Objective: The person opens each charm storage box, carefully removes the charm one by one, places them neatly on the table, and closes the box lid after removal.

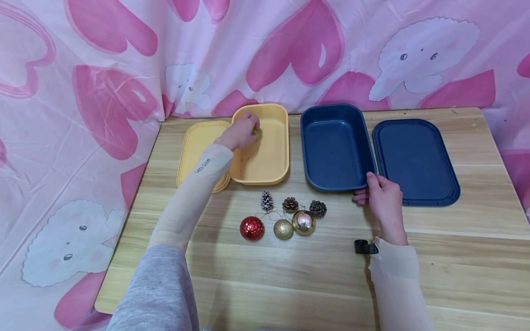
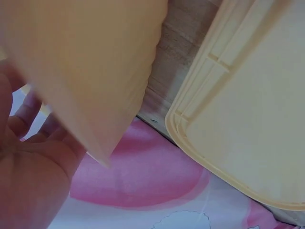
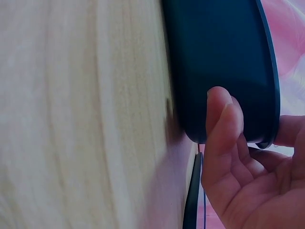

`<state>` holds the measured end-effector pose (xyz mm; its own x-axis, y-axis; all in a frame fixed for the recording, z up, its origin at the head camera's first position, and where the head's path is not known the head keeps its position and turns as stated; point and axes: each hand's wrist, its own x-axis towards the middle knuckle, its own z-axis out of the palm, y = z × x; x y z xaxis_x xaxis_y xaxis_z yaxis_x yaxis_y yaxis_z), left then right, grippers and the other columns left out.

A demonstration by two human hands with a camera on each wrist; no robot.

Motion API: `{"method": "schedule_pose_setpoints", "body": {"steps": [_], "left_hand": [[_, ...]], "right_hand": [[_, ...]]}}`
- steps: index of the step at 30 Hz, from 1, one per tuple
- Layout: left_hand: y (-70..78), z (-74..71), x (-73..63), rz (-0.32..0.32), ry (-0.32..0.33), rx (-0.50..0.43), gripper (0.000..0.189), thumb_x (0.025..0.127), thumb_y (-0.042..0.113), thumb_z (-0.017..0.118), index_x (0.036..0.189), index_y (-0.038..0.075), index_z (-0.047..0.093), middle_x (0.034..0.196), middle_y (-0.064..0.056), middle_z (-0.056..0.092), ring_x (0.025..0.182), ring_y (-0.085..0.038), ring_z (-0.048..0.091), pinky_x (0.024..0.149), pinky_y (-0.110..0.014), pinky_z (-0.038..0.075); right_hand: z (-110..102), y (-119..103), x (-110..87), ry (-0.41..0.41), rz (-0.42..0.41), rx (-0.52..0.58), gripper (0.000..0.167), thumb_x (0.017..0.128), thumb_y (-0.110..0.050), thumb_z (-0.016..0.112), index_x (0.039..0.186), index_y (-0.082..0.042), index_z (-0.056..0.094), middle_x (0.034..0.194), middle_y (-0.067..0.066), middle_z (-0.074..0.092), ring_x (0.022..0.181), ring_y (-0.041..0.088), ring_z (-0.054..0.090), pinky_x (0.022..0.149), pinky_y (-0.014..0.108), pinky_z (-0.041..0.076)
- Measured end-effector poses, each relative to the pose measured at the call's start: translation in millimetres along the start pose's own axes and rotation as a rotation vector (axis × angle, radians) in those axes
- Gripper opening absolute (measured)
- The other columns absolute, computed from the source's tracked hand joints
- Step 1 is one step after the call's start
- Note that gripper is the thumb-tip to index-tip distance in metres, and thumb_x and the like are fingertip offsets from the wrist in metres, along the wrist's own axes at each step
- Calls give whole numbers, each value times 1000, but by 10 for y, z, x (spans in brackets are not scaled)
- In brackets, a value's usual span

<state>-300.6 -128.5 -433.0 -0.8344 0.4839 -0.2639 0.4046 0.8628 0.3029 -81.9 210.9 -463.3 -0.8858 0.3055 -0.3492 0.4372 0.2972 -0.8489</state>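
Note:
Reaching into the yellow box point(image 1: 281, 151), my left hand point(image 1: 242, 131) pinches a small yellow-green thing point(image 1: 258, 134), mostly covered by the fingers. The left wrist view has the hand point(image 2: 38, 162) beside the box's wall point(image 2: 90, 62), and the item itself is hidden there. My right hand point(image 1: 383, 195) grips the near right corner of the dark blue box point(image 1: 335, 151), thumb at the rim. From the right wrist, the curled fingers point(image 3: 221, 119) press against the outside of the blue wall point(image 3: 219, 57).
The yellow lid point(image 1: 198, 142) lies left of its box, the blue lid point(image 1: 414, 161) right of the blue one. Nearer me are a red bauble point(image 1: 251, 228), a glittery gold bauble point(image 1: 283, 229), a shiny gold bauble point(image 1: 304, 223) and pine cones point(image 1: 290, 204). A pink curtain point(image 1: 232, 55) hangs behind.

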Motion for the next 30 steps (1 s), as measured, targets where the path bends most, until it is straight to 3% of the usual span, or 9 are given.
{"method": "schedule_pose_setpoints", "body": {"steps": [6,17,30], "left_hand": [[-7,3,-7,-12,-20,6,46,89,15,61,129,-4,50,130,-21,44,117,-29,47,107,-38,39],[-11,33,-43,-62,-55,-61,41,90,23,62,124,5,49,125,-19,45,110,-27,46,99,-40,44],[-10,60,-45,-78,-71,-84,49,88,19,67,127,1,43,120,-17,55,110,-28,53,103,-38,44]], "right_hand": [[3,-14,-11,6,-2,10,59,100,-51,38,107,2,62,72,-4,74,63,11,71,62,21,57],[3,-15,-12,6,3,-22,58,100,-51,36,106,1,63,74,-3,74,64,11,72,63,20,57],[-2,-15,-11,5,7,-14,60,100,-51,36,109,2,62,73,-5,74,62,9,71,62,20,57]]}}
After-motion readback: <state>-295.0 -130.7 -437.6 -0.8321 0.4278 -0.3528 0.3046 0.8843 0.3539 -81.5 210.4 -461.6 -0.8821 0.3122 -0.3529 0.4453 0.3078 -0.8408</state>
